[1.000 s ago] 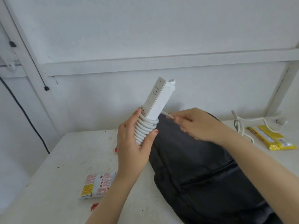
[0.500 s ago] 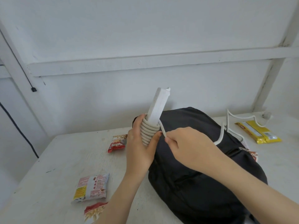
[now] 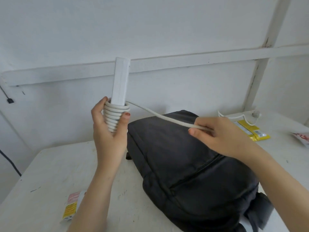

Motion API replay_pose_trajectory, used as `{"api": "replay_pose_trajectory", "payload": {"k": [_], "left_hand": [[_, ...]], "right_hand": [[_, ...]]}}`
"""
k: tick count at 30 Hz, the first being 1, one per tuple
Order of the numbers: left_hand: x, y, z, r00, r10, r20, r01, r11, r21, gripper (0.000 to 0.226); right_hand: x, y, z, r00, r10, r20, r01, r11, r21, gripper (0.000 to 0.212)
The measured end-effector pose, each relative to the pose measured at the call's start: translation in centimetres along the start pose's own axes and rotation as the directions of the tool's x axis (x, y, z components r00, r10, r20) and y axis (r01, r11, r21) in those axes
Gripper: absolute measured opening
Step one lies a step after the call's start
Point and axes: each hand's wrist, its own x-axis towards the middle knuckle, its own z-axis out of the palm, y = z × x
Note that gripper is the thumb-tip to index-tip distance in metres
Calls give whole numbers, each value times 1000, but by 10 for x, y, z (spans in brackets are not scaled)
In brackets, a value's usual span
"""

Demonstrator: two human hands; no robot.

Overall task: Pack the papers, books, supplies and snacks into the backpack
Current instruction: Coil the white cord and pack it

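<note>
My left hand [image 3: 108, 131] holds a white power strip [image 3: 121, 82] upright above the table, gripping the coils of its cord wound round the lower end. My right hand [image 3: 217, 136] pinches the loose white cord [image 3: 158, 117], stretched taut from the coils over the backpack. The black backpack [image 3: 192, 164] lies flat on the white table [image 3: 41, 190], its zipper shut as far as I can see. The cord's far end [image 3: 240, 117] trails to the plug at the back right.
A yellow snack packet [image 3: 254, 131] lies at the back right under the cord's tail. A white and red packet [image 3: 301, 137] sits at the right edge. Another snack packet [image 3: 71, 206] lies front left by my left forearm. The wall stands close behind the table.
My right hand has drawn the cord out to the right, away from the coils, so it runs taut over the backpack. The power strip has turned edge-on and sits more upright.
</note>
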Motion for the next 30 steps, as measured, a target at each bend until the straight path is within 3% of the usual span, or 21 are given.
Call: {"api": "replay_pose_trajectory", "payload": {"k": [6,12,17,21,24,27,30], "left_hand": [[0,-15,17,997,-23,77,11,988,153,54],[-14,-22,48,982,-90,169,43,964,263,59],[-6,-22,60,977,-83,195,16,947,322,61],[-3,-17,65,971,-58,232,-40,917,397,61],[-4,-15,69,939,-23,344,-137,891,433,63],[-9,-9,71,897,-39,441,-144,916,375,89],[-15,-1,67,854,-16,519,-185,925,333,113]], "right_hand": [[-12,-20,-16,978,-130,-164,98,977,-191,34],[-23,-48,-16,969,-245,-31,231,945,-231,37],[-21,-49,-24,974,-223,30,225,959,-172,32],[-22,-51,-27,960,-281,-7,250,865,-434,26],[-12,-58,-34,935,-355,20,317,808,-496,25],[3,-66,-43,905,-425,23,373,765,-526,23],[23,-74,-56,885,-464,-42,391,788,-476,16]]}}
